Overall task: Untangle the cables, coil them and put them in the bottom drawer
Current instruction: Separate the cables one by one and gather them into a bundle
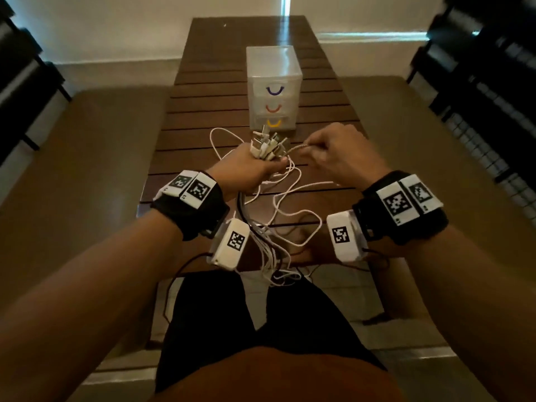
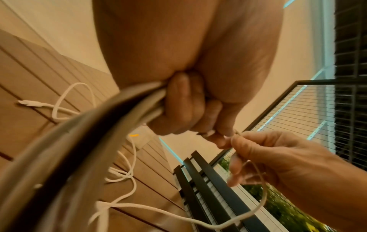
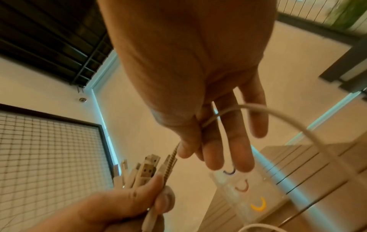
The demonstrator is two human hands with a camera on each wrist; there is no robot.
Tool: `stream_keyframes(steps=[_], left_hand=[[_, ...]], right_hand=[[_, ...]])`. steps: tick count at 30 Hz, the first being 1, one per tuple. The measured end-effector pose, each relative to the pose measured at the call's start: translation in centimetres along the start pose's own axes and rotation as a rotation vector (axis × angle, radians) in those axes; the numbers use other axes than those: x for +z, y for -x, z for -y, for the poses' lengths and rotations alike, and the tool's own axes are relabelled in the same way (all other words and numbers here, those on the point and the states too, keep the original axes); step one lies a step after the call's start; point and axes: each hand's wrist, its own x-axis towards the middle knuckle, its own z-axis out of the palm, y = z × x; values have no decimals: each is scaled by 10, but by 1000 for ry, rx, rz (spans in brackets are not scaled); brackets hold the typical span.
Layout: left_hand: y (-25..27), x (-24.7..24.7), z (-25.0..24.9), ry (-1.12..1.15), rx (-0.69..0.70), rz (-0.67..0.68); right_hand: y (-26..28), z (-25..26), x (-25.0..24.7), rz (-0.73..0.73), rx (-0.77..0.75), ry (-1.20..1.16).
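My left hand (image 1: 255, 166) grips a bunch of white cables (image 1: 268, 145) by their plug ends, which fan out above the fist (image 3: 139, 171). The cables hang down from the fist in tangled loops (image 1: 275, 227) over the table's near edge. My right hand (image 1: 327, 149) pinches one braided cable (image 1: 298, 149) between thumb and forefinger, just right of the plugs (image 3: 174, 150); its other fingers are extended. A clear three-drawer box (image 1: 274, 85) stands behind the hands, its bottom drawer (image 1: 274, 123) marked by a yellow handle and closed.
The slatted wooden table (image 1: 203, 91) stretches away from me. One loose white cable end (image 2: 29, 103) lies on the slats to the left. Dark benches (image 1: 26, 71) and a mesh railing (image 1: 493, 140) flank the table.
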Motion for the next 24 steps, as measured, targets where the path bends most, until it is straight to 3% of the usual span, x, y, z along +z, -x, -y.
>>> stream_keyframes(steps=[6,10,16,21,24], left_hand=[[3,47,-40,-203,152,90],[7,72,-63,-123,195,105],[15,118,-90,60,237,251],[15,154,-99,79,339,329],[14,173,-101,176,349,312]], right_hand=[[61,-37,-35,-218,163,-98],[99,-86,-55,-443,372,-195],[160,-140,-43,-442,606,-189],[196,-166,-21,-218,856,-29],[202,-152,-17,-276,665,-208]])
